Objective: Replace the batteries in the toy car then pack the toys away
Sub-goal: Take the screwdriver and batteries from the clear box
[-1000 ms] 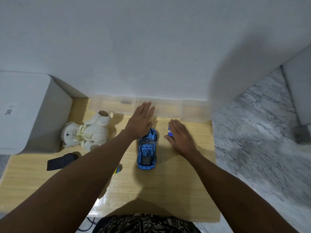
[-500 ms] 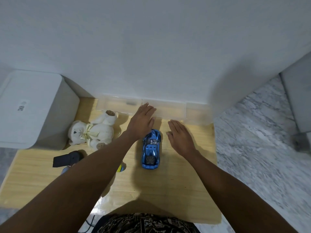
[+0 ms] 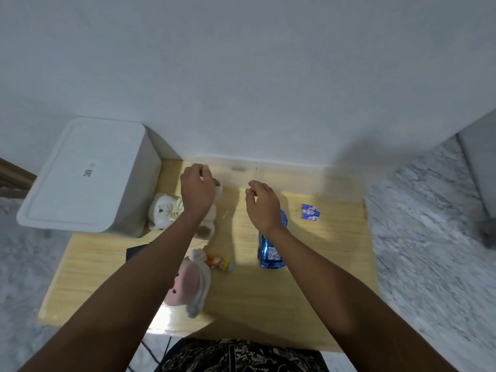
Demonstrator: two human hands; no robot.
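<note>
The blue toy car [image 3: 270, 251] lies on the wooden table [image 3: 308, 277], nose toward the wall, with its front hidden under my right wrist. Blue batteries [image 3: 310, 212] lie to the right of the car. My right hand [image 3: 261, 205] hovers over the car's front with fingers loosely bent and nothing in them. My left hand [image 3: 197, 191] is above the white teddy bear [image 3: 163, 210], its fingers curled at the left end of the clear plastic container [image 3: 284, 174]. I cannot tell whether it grips the container.
A white lidded box [image 3: 83, 175] stands at the back left. A pink doll head [image 3: 188, 283], a small figurine [image 3: 220, 262] and a black object [image 3: 135, 251] lie near my left forearm. A thin small item [image 3: 226, 214] lies between my hands. Marble floor is on the right.
Both hands have lifted off the table and curled their fingers. My left hand moved left over the teddy. The view shifted, and the batteries and the doll head are now visible.
</note>
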